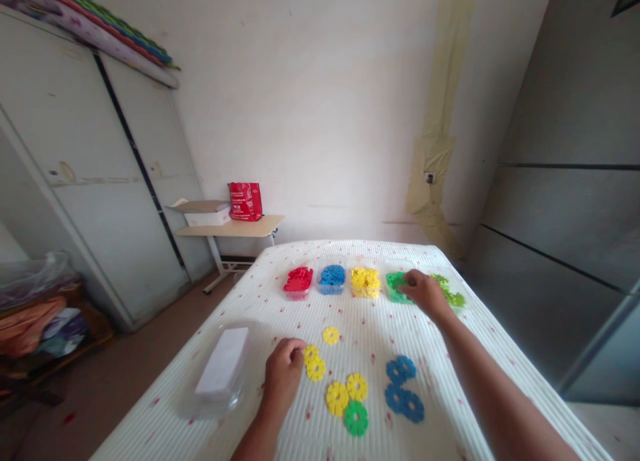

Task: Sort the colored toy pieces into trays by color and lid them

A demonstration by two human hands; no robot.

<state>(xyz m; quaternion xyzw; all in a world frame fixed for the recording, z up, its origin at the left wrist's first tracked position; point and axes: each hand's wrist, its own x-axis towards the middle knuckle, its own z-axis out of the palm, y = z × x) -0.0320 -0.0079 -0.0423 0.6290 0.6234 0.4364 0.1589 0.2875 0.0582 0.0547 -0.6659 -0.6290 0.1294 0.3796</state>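
My left hand (285, 369) rests on the table cover with its fingers closed at the edge of a yellow notched plastic disc (311, 353). That disc touches a second yellow disc (316, 369). My right hand (421, 290) is over the clear tub of green discs (395, 282), fingers bent in among the pieces; what they pinch is hidden. Between the hands lie a single yellow disc (331, 335) and a cluster of two yellow discs (337, 398) with a green disc (357, 418). Left of my right forearm are several blue discs (404, 402), grouped together.
Along the far side stand tubs of red pieces (299, 279), blue pieces (333, 276), yellow pieces (365, 281) and light green pieces (453, 292). A clear plastic container with a white box (223, 361) lies at left. Behind, a small table (240, 229) bears a red bag (245, 202).
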